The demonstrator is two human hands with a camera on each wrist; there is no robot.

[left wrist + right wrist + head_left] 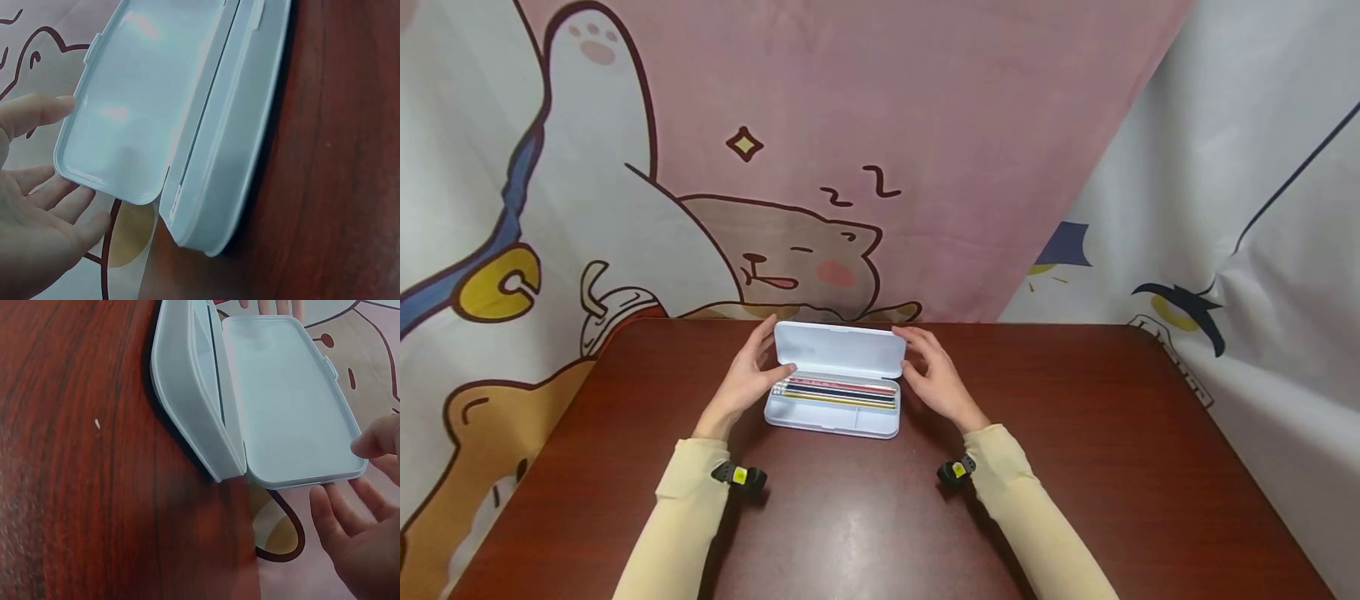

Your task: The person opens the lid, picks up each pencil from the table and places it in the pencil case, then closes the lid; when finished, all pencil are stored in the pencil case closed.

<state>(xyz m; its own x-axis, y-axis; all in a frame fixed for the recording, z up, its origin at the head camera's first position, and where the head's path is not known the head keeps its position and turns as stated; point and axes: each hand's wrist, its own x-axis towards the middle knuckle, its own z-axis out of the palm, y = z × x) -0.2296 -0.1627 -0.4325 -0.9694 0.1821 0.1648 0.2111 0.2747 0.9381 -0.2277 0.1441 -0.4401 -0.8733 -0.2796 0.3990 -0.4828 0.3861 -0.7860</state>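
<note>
A white pencil case (831, 421) lies on the table with its lid (842, 348) raised. Several pencils (838, 392), red, dark and yellow among them, lie side by side in its rear section. My left hand (747, 375) holds the left end of the lid, thumb at the front and fingers reaching behind; in the left wrist view its thumb tip (62, 105) meets the lid's rim. On the opposite end, my right hand (938, 379) pinches the lid's corner. The right wrist view shows that thumb (369, 440) over the inner face, fingers behind.
The brown wooden table (1112, 450) reaches back to a curtain (940, 150) printed with cartoon animals. A small divider (857, 417) splits the case's front section. Both wrists wear dark camera straps.
</note>
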